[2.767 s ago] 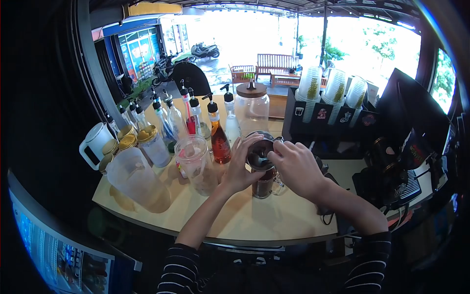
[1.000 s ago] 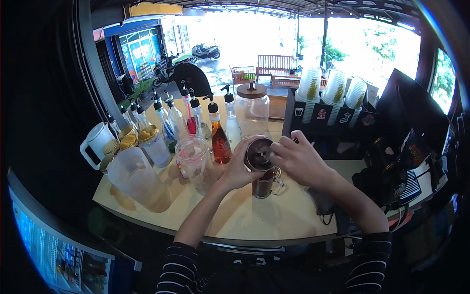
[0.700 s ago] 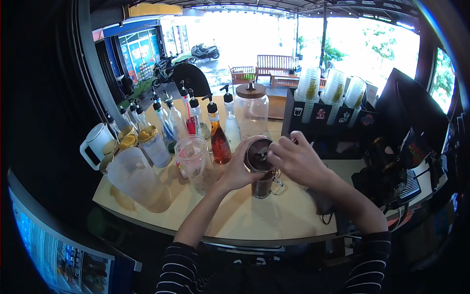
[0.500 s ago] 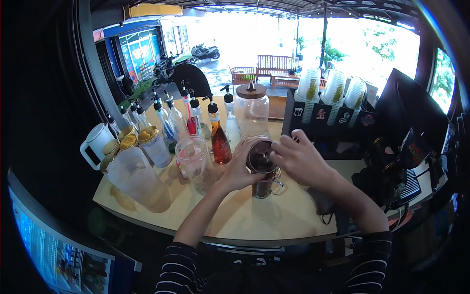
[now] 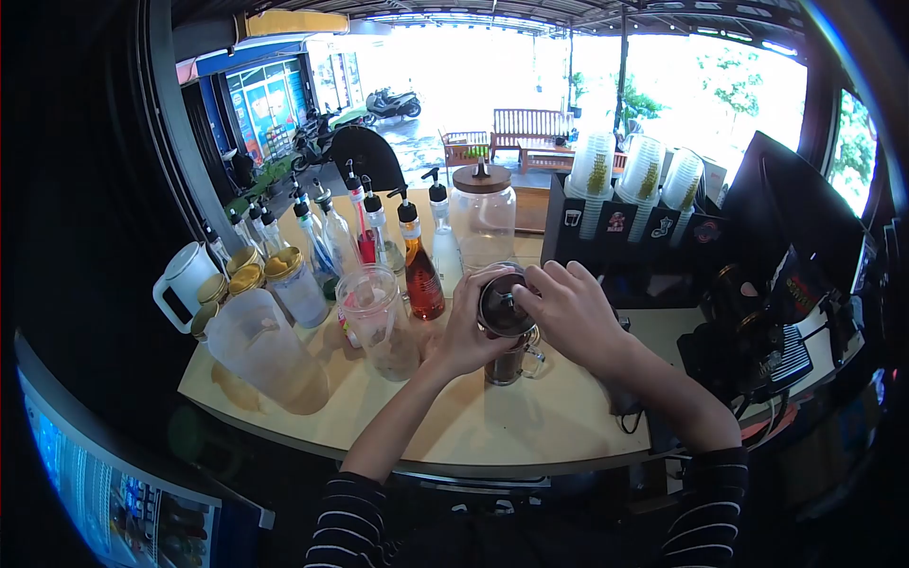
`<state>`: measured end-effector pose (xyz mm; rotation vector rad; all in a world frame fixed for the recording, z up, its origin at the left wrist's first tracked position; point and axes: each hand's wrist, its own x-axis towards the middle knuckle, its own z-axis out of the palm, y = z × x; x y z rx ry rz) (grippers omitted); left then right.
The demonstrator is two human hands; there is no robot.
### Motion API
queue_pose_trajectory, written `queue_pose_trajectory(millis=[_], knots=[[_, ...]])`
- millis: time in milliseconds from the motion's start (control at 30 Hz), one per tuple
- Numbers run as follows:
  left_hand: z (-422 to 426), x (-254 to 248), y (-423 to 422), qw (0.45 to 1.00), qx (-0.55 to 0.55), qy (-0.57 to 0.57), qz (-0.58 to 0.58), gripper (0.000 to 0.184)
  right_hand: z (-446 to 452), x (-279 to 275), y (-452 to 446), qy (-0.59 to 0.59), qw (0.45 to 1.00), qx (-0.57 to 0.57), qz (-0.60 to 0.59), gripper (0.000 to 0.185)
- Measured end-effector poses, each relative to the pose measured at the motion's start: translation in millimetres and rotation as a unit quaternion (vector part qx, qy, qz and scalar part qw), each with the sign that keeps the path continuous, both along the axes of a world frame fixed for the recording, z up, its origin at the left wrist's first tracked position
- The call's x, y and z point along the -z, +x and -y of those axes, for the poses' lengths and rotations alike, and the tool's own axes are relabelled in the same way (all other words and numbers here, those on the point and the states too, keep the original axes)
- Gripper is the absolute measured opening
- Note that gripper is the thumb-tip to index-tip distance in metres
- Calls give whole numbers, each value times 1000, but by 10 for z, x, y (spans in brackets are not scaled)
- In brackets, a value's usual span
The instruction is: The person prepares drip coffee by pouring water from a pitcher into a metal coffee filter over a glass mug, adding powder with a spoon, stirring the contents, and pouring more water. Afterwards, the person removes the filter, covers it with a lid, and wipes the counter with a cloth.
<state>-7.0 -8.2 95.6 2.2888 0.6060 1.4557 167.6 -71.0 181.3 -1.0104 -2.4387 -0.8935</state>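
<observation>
My left hand [image 5: 466,329] is wrapped around the side of a round clear container [image 5: 500,317] with dark contents. The container is tilted, its mouth facing me, above a clear glass mug [image 5: 505,367] that has a side handle and something dark inside. At the container's mouth, my right hand [image 5: 579,317] has its fingers closed in a pinch on a thin shiny utensil [image 5: 512,295]; its lower end is hard to make out. An open clear plastic jar [image 5: 388,331] stands to the left of my left hand.
Several pump bottles stand behind, including an amber syrup bottle [image 5: 423,270]. A lidded jar [image 5: 485,222] is at the back. Left are a frosted pitcher [image 5: 260,350], gold-lidded jars and a white jug [image 5: 192,279]. Right are stacked plastic cups [image 5: 639,175] and a dark machine [image 5: 743,317].
My right hand has shifted slightly down and left over the container's mouth, its fingers more curled. The container stays in my left hand. The whole view has shifted slightly.
</observation>
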Motion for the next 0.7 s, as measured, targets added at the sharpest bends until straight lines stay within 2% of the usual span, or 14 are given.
queue_pose_trajectory(millis=[67, 167, 267, 400, 567, 700], knots=[[40, -30, -9, 1000, -23, -3, -11, 85, 15, -21, 2, -15, 1000, 6, -18, 14], [23, -35, -53, 999, -30, 12, -42, 86, 25, -63, 75, -70, 997, -5, 39, 12], [38, -69, -40, 999, -12, -1, -43, 87, -27, -132, 129, 21, 999, -15, 41, 10], [29, -98, -59, 998, -17, -11, -59, 87, -46, -110, 127, -33, 995, -81, 41, 10], [24, -80, -36, 998, -5, -41, -42, 86, -127, -111, 167, 44, 994, -88, 51, 10], [22, -69, -37, 998, -20, -4, -58, 85, -112, -141, 217, 39, 992, -92, 79, 11]])
